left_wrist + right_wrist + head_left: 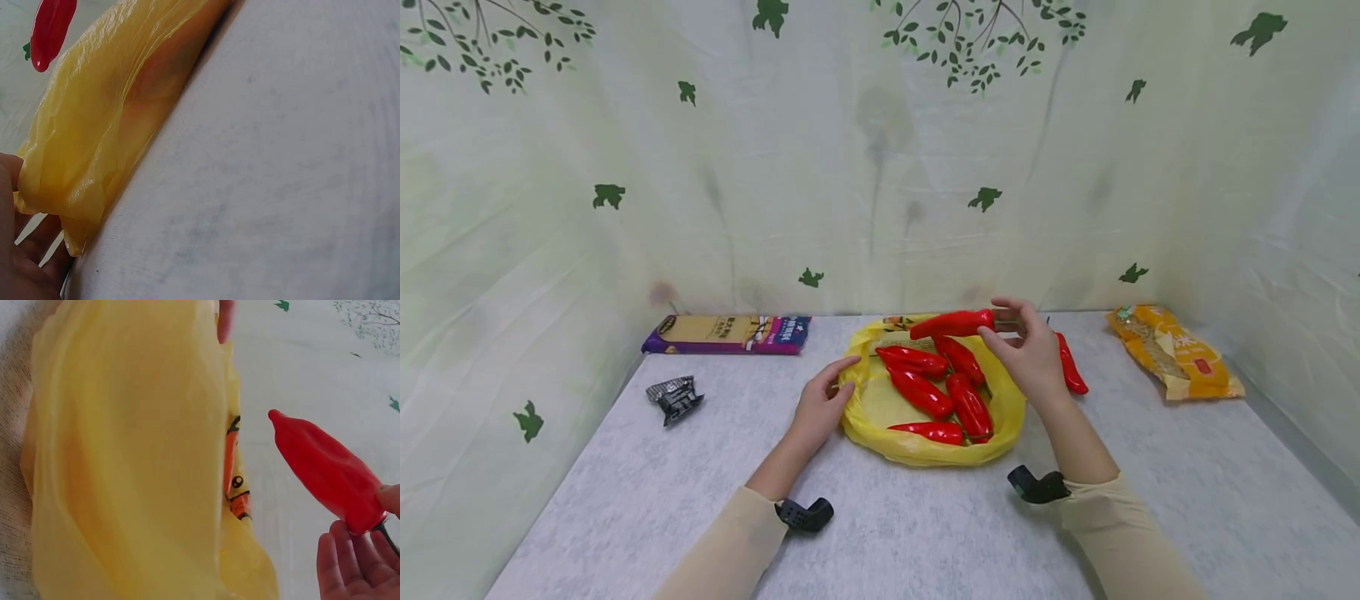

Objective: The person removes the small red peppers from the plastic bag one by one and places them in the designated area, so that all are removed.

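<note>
A yellow plastic bag [910, 454] lies wide open on the table, its rim rolled outward. Inside are several glossy red peppers [921, 393]. At the bag's left side my left hand [822, 402] holds the rim between thumb and fingers; the left wrist view shows the yellow film [81, 137] at the fingers. My right hand [1030, 354] pinches another red pepper [953, 323] by its stem end, above the bag's far right part. In the right wrist view that pepper [325, 469] points away from the thumb and fingers. One more red pepper [1071, 367] lies behind my right hand, partly hidden.
A purple and gold packet [722, 333] lies at the back left, with a small crumpled black wrapper [676, 398] in front of it. An orange food packet [1180, 354] is at the back right. Printed curtains [850, 167] hang behind and beside the table.
</note>
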`<control>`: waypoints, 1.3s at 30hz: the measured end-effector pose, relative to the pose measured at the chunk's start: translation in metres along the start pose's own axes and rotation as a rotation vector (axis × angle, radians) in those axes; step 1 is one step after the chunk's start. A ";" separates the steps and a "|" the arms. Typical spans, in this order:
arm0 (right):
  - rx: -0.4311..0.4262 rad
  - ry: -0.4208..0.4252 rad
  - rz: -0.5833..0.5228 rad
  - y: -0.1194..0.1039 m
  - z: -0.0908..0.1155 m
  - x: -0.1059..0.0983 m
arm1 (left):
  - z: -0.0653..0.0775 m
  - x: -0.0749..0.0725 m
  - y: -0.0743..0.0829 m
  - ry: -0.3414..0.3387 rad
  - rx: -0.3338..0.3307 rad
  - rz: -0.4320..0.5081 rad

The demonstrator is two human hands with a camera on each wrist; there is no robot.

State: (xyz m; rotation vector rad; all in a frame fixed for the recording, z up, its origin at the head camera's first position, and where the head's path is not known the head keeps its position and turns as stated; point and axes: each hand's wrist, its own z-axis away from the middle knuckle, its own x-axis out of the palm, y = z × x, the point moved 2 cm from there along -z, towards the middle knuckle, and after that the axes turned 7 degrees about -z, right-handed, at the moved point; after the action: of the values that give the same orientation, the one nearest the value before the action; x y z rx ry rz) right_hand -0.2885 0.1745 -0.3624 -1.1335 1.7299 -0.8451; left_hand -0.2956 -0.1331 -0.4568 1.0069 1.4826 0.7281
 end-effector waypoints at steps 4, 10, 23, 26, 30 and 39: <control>-0.004 0.031 -0.072 -0.002 -0.001 -0.006 | 0.000 0.000 0.000 0.001 0.011 0.012; -0.030 0.059 -0.116 -0.002 -0.003 -0.014 | -0.001 0.000 -0.002 0.007 0.019 0.025; 0.118 0.207 -0.062 -0.001 -0.010 -0.045 | -0.002 0.001 -0.005 0.007 0.010 -0.002; 0.140 0.214 -0.081 0.000 -0.011 -0.050 | -0.002 0.001 -0.006 0.001 0.002 -0.003; 0.152 0.228 -0.102 0.004 -0.013 -0.058 | -0.002 0.001 -0.007 -0.002 -0.004 -0.007; 0.129 0.337 -0.203 0.004 -0.017 -0.076 | -0.002 0.001 -0.007 0.005 -0.002 -0.002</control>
State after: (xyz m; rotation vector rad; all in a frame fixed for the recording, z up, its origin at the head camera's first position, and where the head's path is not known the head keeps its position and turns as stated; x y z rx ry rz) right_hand -0.2899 0.2482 -0.3361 -1.1409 1.8167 -1.3159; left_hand -0.2992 -0.1355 -0.4631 1.0030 1.4863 0.7311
